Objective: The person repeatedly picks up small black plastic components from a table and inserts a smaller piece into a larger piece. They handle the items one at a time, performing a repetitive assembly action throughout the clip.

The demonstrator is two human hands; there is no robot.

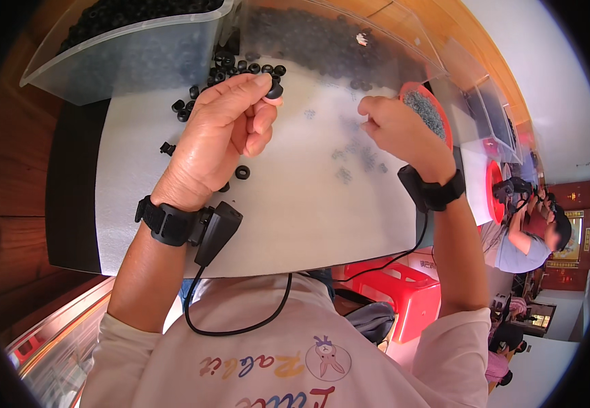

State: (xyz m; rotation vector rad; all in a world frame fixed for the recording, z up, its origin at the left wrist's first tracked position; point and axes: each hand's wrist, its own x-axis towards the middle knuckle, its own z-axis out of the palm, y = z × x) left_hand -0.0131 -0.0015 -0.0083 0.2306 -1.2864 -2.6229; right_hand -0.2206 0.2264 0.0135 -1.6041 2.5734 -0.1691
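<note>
Between the thumb and fingers of my left hand (223, 126) is a small round black part (274, 90), held above the white work surface. Loose black rings (242, 172) lie around that hand, with a bigger cluster of black rings (254, 69) just beyond it. My right hand (403, 129) hovers at the right with its fingers closed in a pinch; whatever may be in them does not show. Beside it stands a red bowl (446, 122) of tiny grey-blue pieces (423, 112). More tiny grey pieces (346, 175) lie scattered on the white surface between my hands.
A clear bin (152, 58) heaped with black parts stands at the far left. Another clear bin (403, 41) with dark parts is at the back. Below the table's edge at right is a red stool (403, 292). Other people sit farther right, near another red bowl (493, 190).
</note>
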